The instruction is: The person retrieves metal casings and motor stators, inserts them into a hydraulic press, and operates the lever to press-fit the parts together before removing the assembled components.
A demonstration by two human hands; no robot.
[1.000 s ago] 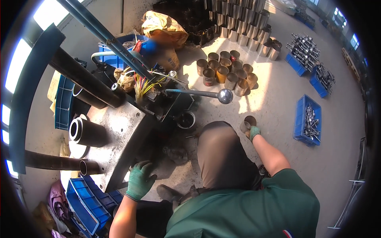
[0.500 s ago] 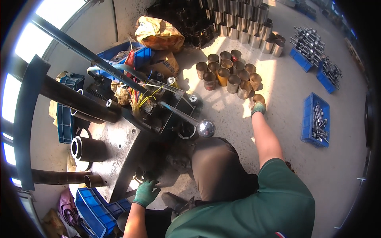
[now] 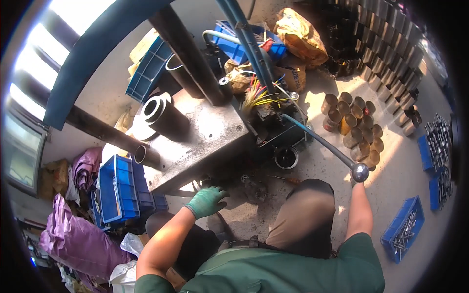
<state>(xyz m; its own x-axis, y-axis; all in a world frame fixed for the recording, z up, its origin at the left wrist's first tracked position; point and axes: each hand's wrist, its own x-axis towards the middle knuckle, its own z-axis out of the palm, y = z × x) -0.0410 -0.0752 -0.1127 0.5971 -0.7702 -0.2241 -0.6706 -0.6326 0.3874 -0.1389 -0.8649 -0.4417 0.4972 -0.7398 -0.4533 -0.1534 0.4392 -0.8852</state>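
My left hand, in a green glove, hovers near the front edge of the machine's steel table. Its fingers are spread and hold nothing. My right forearm reaches forward to the near end of a group of open metal cylinders on the floor. The round steel knob of a long lever covers most of my right hand, so its fingers and anything in them are hidden. On the steel table stands a thick dark sleeve with a lighter ring on its end.
Dark columns rise from the machine, with coloured wires beside them. Stacked shiny cylinders fill the back right. Blue crates of metal shafts stand at right. Blue crates and a purple sack lie at left.
The view has swung left, so the machine and cylinders appear further right. My right hand, seen at the nearest cylinder before, is now mostly behind the knob. My left hand stays near the table edge.
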